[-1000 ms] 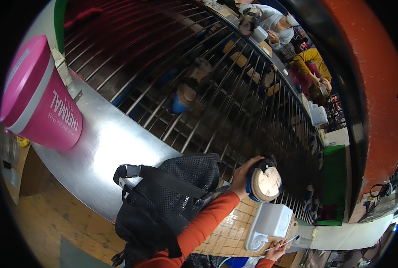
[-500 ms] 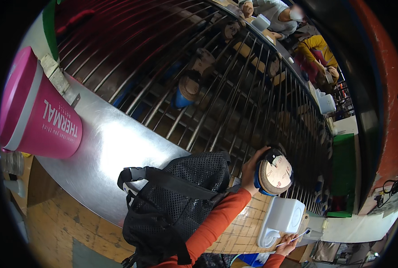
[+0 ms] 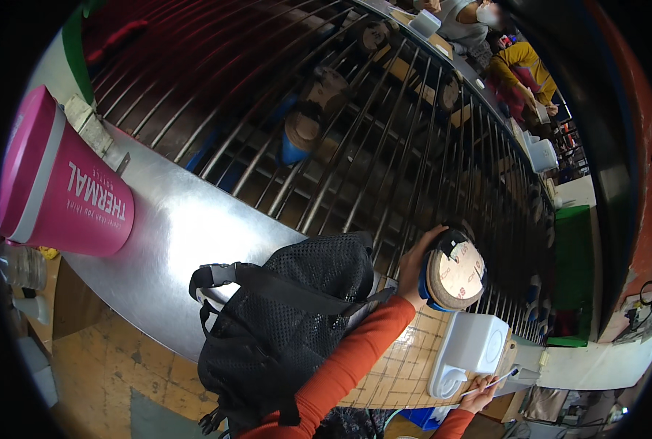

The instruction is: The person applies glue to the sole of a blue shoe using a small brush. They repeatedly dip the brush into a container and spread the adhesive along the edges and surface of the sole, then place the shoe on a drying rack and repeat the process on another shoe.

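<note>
My left hand [image 3: 418, 257] grips a round disc [image 3: 454, 272] with a tan face, a blue rim and a black patch, and holds it up by the metal bars [image 3: 384, 146]. My left forearm, in an orange sleeve, lies across a black mesh backpack [image 3: 289, 314]. Lower right, my right hand [image 3: 478, 395] holds a thin pen [image 3: 496, 380] beside a white boxy container [image 3: 474, 350]. The container rests on a tan sheet with a grid [image 3: 406, 362].
A large pink bottle [image 3: 62, 192] lies on the shiny metal ledge [image 3: 176, 238] at left. Behind the bars are round spools and blue items below. People in grey and yellow tops [image 3: 520, 62] work at the top right. A wooden floor [image 3: 106, 380] shows at lower left.
The disc in my left hand has shifted slightly right in the picture, and its tan face shows more fully. My right hand stays with the pen by the white container.
</note>
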Motion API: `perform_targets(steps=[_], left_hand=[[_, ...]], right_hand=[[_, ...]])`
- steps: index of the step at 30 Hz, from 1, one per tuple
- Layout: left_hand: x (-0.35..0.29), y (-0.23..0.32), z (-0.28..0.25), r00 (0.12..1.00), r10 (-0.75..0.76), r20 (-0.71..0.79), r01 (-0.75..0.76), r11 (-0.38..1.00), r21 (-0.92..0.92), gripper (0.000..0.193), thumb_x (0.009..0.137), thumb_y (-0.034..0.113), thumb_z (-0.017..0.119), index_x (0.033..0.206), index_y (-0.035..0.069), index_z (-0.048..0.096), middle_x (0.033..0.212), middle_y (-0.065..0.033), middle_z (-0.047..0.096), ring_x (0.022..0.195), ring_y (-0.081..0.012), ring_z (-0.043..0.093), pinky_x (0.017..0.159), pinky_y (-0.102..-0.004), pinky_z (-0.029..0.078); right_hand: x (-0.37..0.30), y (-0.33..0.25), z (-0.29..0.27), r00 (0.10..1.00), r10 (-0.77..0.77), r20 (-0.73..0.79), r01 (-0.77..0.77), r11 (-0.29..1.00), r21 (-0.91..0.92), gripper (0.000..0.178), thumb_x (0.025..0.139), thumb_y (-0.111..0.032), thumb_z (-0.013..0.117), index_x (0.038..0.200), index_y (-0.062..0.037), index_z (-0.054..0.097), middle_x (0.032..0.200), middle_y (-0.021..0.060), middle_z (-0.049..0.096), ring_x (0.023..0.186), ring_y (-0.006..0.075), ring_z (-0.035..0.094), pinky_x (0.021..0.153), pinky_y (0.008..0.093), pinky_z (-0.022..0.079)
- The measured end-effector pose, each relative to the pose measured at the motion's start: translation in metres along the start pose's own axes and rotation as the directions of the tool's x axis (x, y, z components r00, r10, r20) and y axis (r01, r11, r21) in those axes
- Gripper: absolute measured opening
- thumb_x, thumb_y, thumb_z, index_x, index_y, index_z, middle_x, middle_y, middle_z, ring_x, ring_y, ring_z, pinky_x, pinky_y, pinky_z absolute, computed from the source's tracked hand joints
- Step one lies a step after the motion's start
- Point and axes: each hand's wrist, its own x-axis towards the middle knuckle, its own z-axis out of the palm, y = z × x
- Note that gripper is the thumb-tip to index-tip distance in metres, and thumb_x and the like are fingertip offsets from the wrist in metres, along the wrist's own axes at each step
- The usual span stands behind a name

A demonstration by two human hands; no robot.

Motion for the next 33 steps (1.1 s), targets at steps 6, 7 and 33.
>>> perform_targets(steps=[6, 7, 33], left_hand=[[0.0017, 0.0004, -0.0002, 1.0, -0.009, 0.001, 0.009, 1.0, -0.008, 0.044, 0.086, 0.006, 0.066, 0.128, 0.009, 0.056, 0.121, -0.0135, 0.064, 0.113, -0.0218, 0.062, 0.098, -0.0314, 0.047], [0.0017, 0.0007, -0.0004, 1.0, -0.008, 0.002, 0.008, 1.0, -0.004, 0.044, 0.086, 0.006, 0.066, 0.129, 0.009, 0.056, 0.121, -0.0134, 0.065, 0.113, -0.0216, 0.062, 0.098, -0.0313, 0.047], [-0.0015, -0.0011, -0.0015, 0.992, 0.129, 0.013, -0.129, 0.989, 0.078, 0.045, 0.085, 0.006, 0.067, 0.129, 0.006, 0.055, 0.12, -0.0124, 0.065, 0.113, -0.0204, 0.062, 0.099, -0.0307, 0.047]], right_hand=[[-0.0011, 0.0025, 0.0029, 0.999, -0.026, -0.034, 0.028, 0.998, 0.059, 0.024, 0.102, -0.023, 0.048, 0.111, -0.0021, 0.055, 0.085, 0.0069, 0.055, 0.055, 0.0098, 0.039, 0.055, 0.0221, 0.037], [-0.0012, 0.0032, 0.0032, 0.999, -0.028, -0.032, 0.031, 0.996, 0.081, 0.024, 0.102, -0.023, 0.048, 0.111, -0.0019, 0.055, 0.085, 0.0072, 0.055, 0.054, 0.01, 0.039, 0.055, 0.0221, 0.037], [-0.0051, 0.006, 0.0086, 0.997, -0.026, 0.069, 0.013, 0.982, 0.189, 0.023, 0.103, -0.021, 0.045, 0.108, -0.0019, 0.057, 0.085, 0.0083, 0.056, 0.056, 0.0106, 0.041, 0.068, 0.0288, 0.041]])
